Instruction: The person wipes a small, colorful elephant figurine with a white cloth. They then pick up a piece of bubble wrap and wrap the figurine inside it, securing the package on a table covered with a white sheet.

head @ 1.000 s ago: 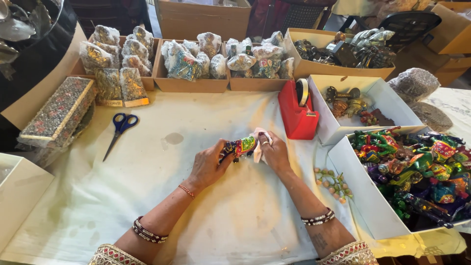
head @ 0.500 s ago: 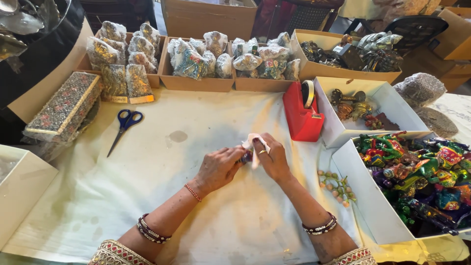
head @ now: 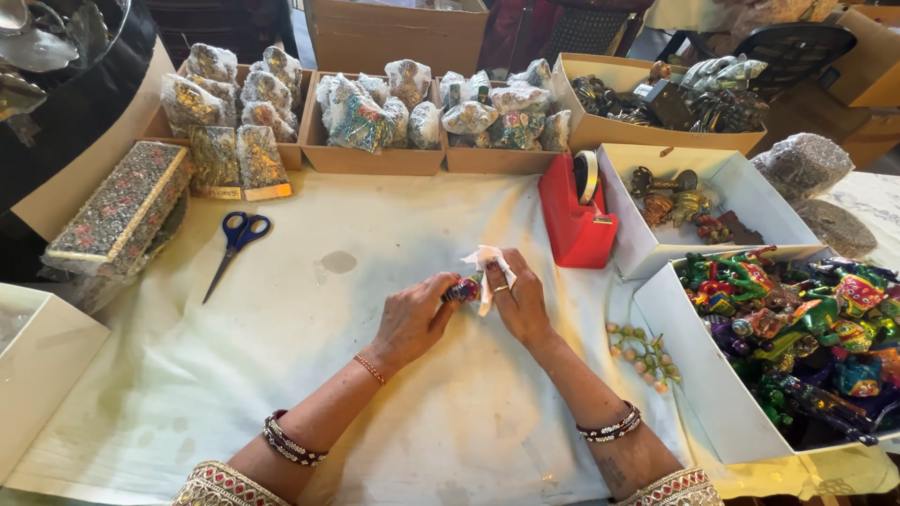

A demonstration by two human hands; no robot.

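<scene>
My left hand (head: 412,319) grips a small painted figurine (head: 462,290), coloured red, purple and green, just above the white table cloth (head: 309,375). My right hand (head: 517,298) holds a crumpled white cloth (head: 486,265) pressed against the figurine's right end. Both hands meet at the middle of the table. Most of the figurine is hidden by my fingers.
A red tape dispenser (head: 574,220) stands just right of my hands. Blue-handled scissors (head: 234,242) lie to the left. A white box of colourful figurines (head: 797,328) sits at right, cardboard trays of wrapped items (head: 375,112) at the back, a patterned long box (head: 117,211) far left.
The figurine was held out lengthwise a second ago; my hands have closed over it and turned it, so little of it shows. The cloth stays against it.
</scene>
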